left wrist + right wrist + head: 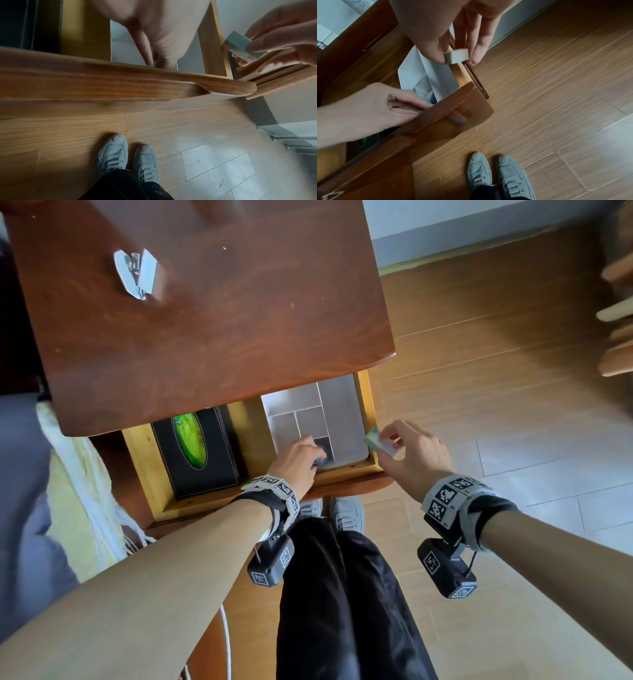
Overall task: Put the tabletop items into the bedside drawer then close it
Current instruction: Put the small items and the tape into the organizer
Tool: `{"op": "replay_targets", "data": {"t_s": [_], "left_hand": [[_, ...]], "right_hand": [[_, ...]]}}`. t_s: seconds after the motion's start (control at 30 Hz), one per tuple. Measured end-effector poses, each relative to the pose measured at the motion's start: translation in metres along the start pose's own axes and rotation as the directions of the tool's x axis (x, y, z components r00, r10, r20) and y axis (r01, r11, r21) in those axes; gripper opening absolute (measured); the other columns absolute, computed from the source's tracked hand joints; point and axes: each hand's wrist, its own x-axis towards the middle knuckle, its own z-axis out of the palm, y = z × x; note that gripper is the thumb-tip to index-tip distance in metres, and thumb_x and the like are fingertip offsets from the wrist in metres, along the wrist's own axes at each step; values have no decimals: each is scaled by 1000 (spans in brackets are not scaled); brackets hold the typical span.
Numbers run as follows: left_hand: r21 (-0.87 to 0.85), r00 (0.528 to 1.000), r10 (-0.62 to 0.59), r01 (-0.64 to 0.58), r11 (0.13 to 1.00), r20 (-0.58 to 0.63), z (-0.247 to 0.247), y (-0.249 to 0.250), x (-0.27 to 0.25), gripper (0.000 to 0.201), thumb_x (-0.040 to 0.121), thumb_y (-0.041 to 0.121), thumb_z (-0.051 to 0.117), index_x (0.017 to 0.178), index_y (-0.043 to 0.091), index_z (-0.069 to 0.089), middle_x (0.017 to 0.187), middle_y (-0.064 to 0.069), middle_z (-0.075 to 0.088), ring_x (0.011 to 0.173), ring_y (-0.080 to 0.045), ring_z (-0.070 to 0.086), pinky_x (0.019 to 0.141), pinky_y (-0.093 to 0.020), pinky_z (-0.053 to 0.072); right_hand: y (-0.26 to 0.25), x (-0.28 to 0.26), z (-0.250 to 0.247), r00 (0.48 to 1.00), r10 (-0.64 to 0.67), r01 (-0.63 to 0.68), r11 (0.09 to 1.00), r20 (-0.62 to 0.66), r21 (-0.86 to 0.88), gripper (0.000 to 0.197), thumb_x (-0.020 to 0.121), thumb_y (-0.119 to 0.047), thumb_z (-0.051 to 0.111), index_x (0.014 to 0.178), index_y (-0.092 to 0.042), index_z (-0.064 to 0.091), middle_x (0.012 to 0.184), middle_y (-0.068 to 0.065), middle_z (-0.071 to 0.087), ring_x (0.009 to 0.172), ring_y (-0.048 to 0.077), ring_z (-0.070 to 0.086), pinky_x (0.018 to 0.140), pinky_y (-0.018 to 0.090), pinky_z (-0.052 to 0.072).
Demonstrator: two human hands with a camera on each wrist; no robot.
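Note:
The bedside drawer (363, 402) stands pulled out under the brown tabletop (212, 320). Inside lie a black tissue box (197, 445) and a grey divided tray (339, 419). My left hand (317, 460) reaches down into the tray's near compartment; thumb and forefinger (149, 56) meet on a small grey item (322, 463), mostly hidden. My right hand (387, 445) hovers over the drawer's right front corner and pinches a small white-and-green block (380, 443), seen end-on as a pale block (457, 56) in the right wrist view. A white and silver item (135, 273) lies on the tabletop's far left.
The drawer's front panel (120, 86) juts toward my legs, and my grey shoes (346, 513) stand just under it. Wooden floor (479, 371) spreads to the right. A bed edge with pale fringed cloth (78, 460) is on the left.

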Motion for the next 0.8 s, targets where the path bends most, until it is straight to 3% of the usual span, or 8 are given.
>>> {"op": "replay_targets", "data": {"t_s": [0.1,0.2,0.3,0.43,0.57,0.63,0.73,0.8], "left_hand": [[-12,995,-35,36,999,89,0,2,0,36,98,2,45,125,9,68,142,-3,54,128,-20,52,107,-23,34],[-24,990,-57,61,998,131,-5,3,-4,40,98,7,40,129,10,65,152,0,45,133,-20,49,111,-25,31],[-80,991,-75,84,993,110,-11,1,-13,39,96,7,41,122,14,70,145,2,53,129,-19,52,112,-30,35],[-141,993,-111,116,983,43,-24,-8,-28,37,96,5,43,118,14,71,126,2,65,115,-17,59,102,-30,44],[-192,984,-177,175,966,10,-33,-27,-39,32,96,6,45,110,13,73,120,0,67,110,-17,61,98,-30,47],[-211,976,-216,211,954,-1,-35,-38,-45,33,96,7,45,107,15,74,120,0,68,113,-18,61,100,-32,46],[-217,971,-241,235,948,-2,-36,-54,-54,33,95,8,45,109,16,74,119,-2,69,114,-20,61,102,-33,45],[-222,972,-237,231,947,0,-36,-64,-61,32,95,9,46,108,16,75,117,-1,70,111,-20,62,101,-34,47]], "right_hand": [[2,-2,1,1000,5,-5,1000,0,23,18,84,-32,62,100,-31,55,103,-12,65,84,13,63,69,30,52],[2,-5,2,1000,3,-3,999,8,37,17,84,-31,62,100,-30,56,103,-11,66,84,13,64,67,28,49],[-5,-9,3,1000,-10,9,998,12,55,17,84,-36,60,100,-31,55,102,-13,66,84,11,64,67,28,52],[-29,-7,7,999,-23,20,996,35,82,18,86,-37,59,102,-30,56,97,-16,65,74,5,62,65,28,55],[-55,5,22,996,-57,55,998,71,37,18,87,-39,63,97,-25,59,92,-12,64,77,8,62,63,18,46],[-65,12,33,992,-42,46,998,120,-31,22,87,-44,62,92,-23,60,89,-9,64,78,12,62,63,22,43],[-79,24,52,980,10,16,992,199,-126,24,86,-43,63,91,-21,60,92,-4,66,80,17,62,72,31,52],[-87,31,60,977,50,-17,987,207,-159,26,86,-44,64,93,-20,59,91,-1,66,79,18,62,72,31,52]]}}
